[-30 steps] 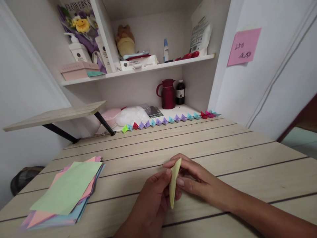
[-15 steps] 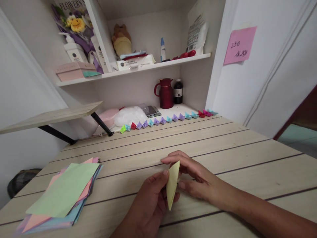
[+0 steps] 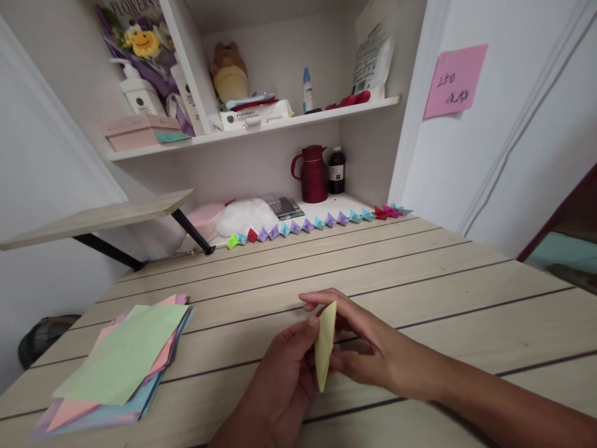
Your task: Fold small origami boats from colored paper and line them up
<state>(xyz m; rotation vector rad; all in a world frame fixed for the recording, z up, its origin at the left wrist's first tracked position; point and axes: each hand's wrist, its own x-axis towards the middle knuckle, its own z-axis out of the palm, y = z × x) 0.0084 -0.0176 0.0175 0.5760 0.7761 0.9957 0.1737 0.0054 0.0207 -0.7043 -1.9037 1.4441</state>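
I pinch a folded yellow paper (image 3: 325,344) between both hands just above the table (image 3: 420,274). My left hand (image 3: 284,379) grips its near side, thumb on the face; my right hand (image 3: 368,348) closes on it from three o'clock, fingers curled behind. A stack of coloured sheets (image 3: 121,361) lies at nine o'clock. A row of small folded boats (image 3: 317,223) runs along the table's far edge at twelve.

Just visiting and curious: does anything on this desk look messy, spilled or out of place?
Nothing looks spilled or damaged. Only the stack of coloured sheets, near left on the table, is loosely fanned, edges unaligned.
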